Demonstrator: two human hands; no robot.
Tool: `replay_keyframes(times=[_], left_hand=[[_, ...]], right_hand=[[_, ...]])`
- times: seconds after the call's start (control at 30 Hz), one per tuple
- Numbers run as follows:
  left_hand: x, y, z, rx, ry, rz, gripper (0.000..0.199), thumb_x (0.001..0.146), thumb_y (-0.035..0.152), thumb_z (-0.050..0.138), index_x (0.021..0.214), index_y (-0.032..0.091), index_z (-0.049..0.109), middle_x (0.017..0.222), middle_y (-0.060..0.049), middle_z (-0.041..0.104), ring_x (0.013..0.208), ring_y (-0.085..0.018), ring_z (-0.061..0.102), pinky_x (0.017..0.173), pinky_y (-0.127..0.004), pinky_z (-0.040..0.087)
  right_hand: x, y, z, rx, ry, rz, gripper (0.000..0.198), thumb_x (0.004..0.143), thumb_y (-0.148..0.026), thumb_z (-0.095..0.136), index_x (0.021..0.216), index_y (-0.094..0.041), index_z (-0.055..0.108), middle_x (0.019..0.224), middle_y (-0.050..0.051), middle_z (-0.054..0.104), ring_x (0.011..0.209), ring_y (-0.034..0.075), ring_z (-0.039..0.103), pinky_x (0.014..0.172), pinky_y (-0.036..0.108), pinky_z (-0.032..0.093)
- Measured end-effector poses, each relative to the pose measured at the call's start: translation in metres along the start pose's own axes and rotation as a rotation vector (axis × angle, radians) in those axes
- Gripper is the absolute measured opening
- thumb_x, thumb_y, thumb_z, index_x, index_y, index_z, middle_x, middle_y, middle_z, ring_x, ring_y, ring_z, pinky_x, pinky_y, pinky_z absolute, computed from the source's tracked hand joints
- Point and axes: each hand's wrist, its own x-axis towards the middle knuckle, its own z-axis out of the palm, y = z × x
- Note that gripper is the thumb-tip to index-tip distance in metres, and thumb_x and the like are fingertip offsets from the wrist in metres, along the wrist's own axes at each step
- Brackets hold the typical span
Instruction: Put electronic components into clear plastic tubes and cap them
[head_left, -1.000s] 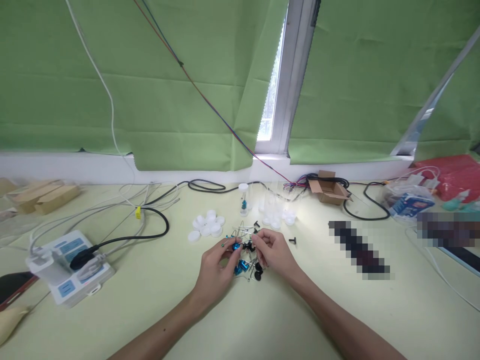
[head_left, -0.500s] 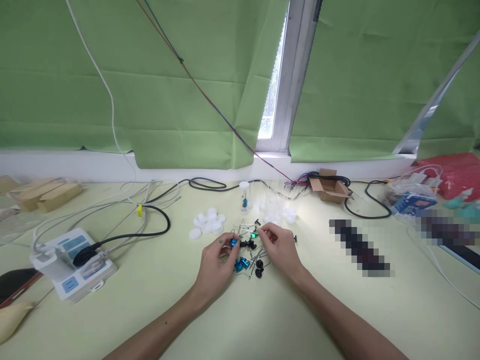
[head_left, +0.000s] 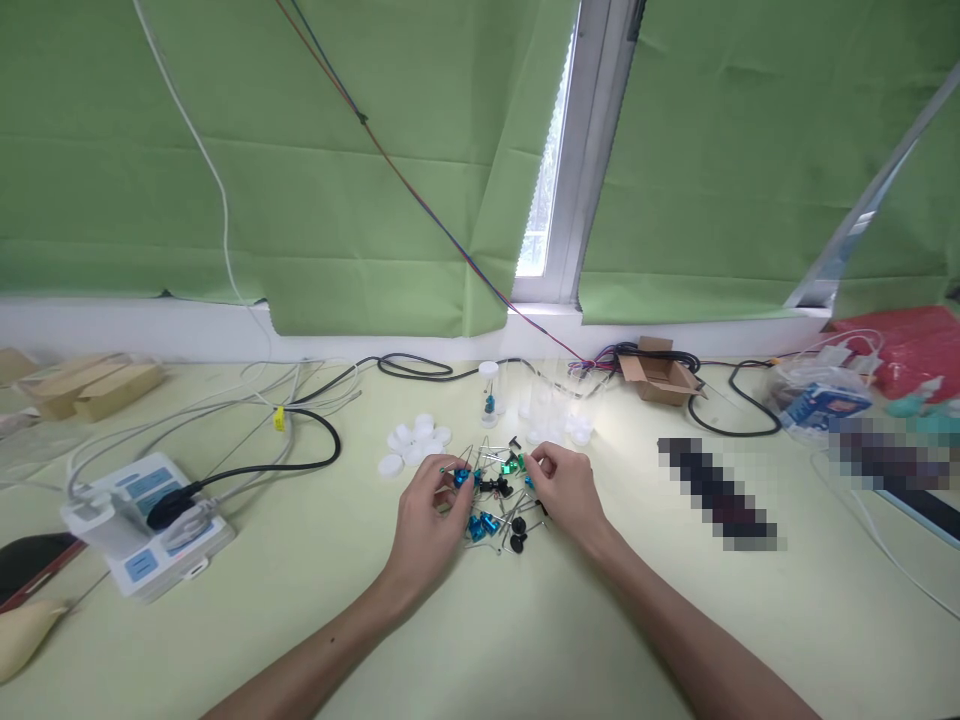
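My left hand (head_left: pixel 429 510) is closed, with thumb and fingers pinching a small blue metal part (head_left: pixel 462 479) at the pile's left side. Across the pile, my right hand (head_left: pixel 568 492) has its fingertips pressed together beside a small green part (head_left: pixel 512 466); whatever lies between them is hidden. Between the hands lies a loose heap of thin metal rods, black knob-like pieces (head_left: pixel 518 543), a black fitting (head_left: pixel 496 487) and further blue metal parts (head_left: pixel 484 526).
White round caps (head_left: pixel 415 440) lie behind my left hand. A capped clear tube (head_left: pixel 489 398) stands with a blue part inside; more clear containers (head_left: pixel 551 415) stand beside it. An open cardboard box (head_left: pixel 660 380) sits farther right. On the left is a power strip (head_left: pixel 154 530) with cables.
My left hand has shifted slightly with the blue part, which has turned in its fingers. My right hand has moved a little to the right, away from the green part.
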Motion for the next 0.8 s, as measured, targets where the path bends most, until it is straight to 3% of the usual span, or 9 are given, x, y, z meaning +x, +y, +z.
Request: replay_keyframes(times=[0.27, 0.43, 0.6, 0.8], left_hand=[[0.0017, -0.0077, 0.0025, -0.095, -0.035, -0.185, 0.03, 0.086, 0.042, 0.062, 0.103, 0.018, 0.064, 0.085, -0.005, 0.065, 0.068, -0.016, 0.061, 0.058, -0.026, 0.053], [0.0031, -0.0085, 0.0019, -0.116, -0.039, -0.194, 0.031, 0.085, 0.044, 0.064, 0.102, 0.018, 0.063, 0.09, -0.005, 0.067, 0.068, -0.015, 0.062, 0.057, -0.025, 0.052], [0.0035, -0.0096, 0.0022, -0.161, -0.035, -0.189, 0.03, 0.083, 0.043, 0.066, 0.1, 0.019, 0.06, 0.086, -0.005, 0.068, 0.069, -0.016, 0.063, 0.059, -0.025, 0.051], [0.0005, -0.0045, 0.0027, -0.242, -0.062, -0.216, 0.028, 0.084, 0.041, 0.066, 0.1, 0.022, 0.053, 0.077, 0.001, 0.064, 0.056, -0.011, 0.052, 0.051, -0.021, 0.044]], right_hand=[[0.0043, 0.0066, -0.0025, -0.223, -0.058, 0.1, 0.023, 0.088, -0.027, 0.054, 0.067, -0.02, 0.061, 0.058, 0.003, 0.061, 0.057, 0.019, 0.054, 0.054, 0.027, 0.032], [0.0049, 0.0061, -0.0048, -0.284, -0.096, 0.126, 0.021, 0.09, -0.027, 0.054, 0.072, -0.02, 0.063, 0.062, 0.005, 0.064, 0.062, 0.02, 0.057, 0.053, 0.027, 0.031], [0.0033, 0.0035, -0.0063, -0.246, -0.08, 0.108, 0.015, 0.091, -0.026, 0.052, 0.086, -0.021, 0.064, 0.057, 0.001, 0.06, 0.059, 0.02, 0.056, 0.053, 0.026, 0.03], [0.0015, 0.0045, -0.0008, -0.066, -0.045, -0.033, 0.021, 0.093, -0.029, 0.049, 0.081, -0.02, 0.063, 0.05, -0.004, 0.049, 0.049, 0.014, 0.047, 0.055, 0.025, 0.034]])
